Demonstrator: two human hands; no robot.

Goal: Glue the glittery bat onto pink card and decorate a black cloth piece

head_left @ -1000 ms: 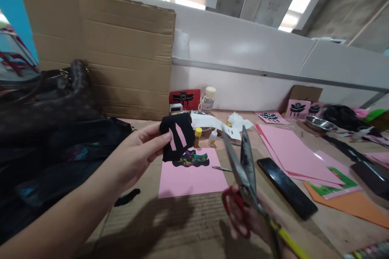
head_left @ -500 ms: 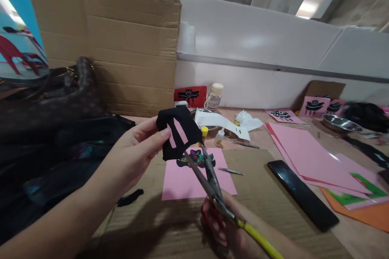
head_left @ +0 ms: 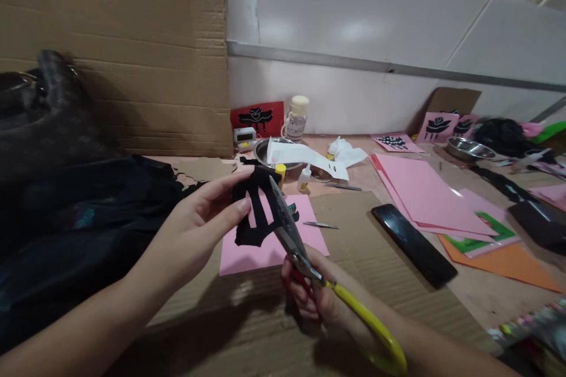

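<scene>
My left hand [head_left: 203, 221] pinches a piece of black fabric [head_left: 252, 237] bearing two pink strips [head_left: 266, 208], thumb in front and fingers behind. Scissors [head_left: 289, 235] with yellow and red handles are gripped in my right hand [head_left: 318, 288]. Their blades look nearly closed and lie along the right edge of the black fabric; whether they are cutting I cannot tell. Behind and below it, a pink sheet [head_left: 234, 262] lies on the cardboard, its dark glittery cutout [head_left: 292, 210] mostly hidden by the fabric.
Tweezers [head_left: 322, 225], a glue bottle [head_left: 304, 178] and a black phone [head_left: 413, 244] lie around the cardboard mat [head_left: 354, 253]. Pink sheets [head_left: 424, 194] are stacked at right. Black fabric [head_left: 88, 230] and a brown bag [head_left: 57, 118] occupy the left. A cardboard panel [head_left: 145, 59] stands behind.
The view has turned down and right. The scissors' blades, spread apart before, have come together beside the fabric's right edge. The fabric has tilted in my left hand.
</scene>
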